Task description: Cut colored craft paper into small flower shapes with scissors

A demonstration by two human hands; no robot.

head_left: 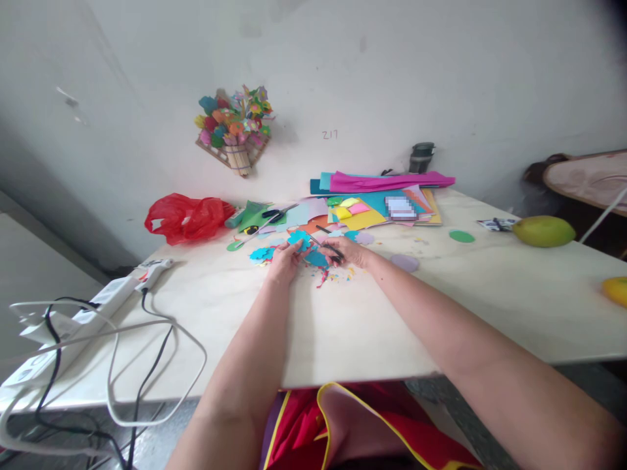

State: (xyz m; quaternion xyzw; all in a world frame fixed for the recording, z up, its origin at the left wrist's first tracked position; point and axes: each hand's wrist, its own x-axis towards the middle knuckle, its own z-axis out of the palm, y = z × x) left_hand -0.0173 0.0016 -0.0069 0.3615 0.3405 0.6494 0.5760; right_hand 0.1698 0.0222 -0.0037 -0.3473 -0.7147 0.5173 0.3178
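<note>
Near the middle of the table, my left hand (287, 259) pinches a blue scalloped paper cutout (300, 240). My right hand (347, 250) is wrapped round black-handled scissors (335, 253), whose blades point left toward the held paper; whether they touch it I cannot tell. Another blue cutout (262, 253) lies just left of my left hand. Beneath and between both hands is more blue paper (317, 258), with tiny coloured paper scraps (337, 277) scattered on the near side.
Coloured sheets (377, 219) are piled at the back. A second pair of scissors (272, 214) and a red plastic bag (189, 219) lie back left. Power strips (115, 295) with looping cables occupy the left side. A mango (543, 231) sits at right, near a green paper disc (462, 236).
</note>
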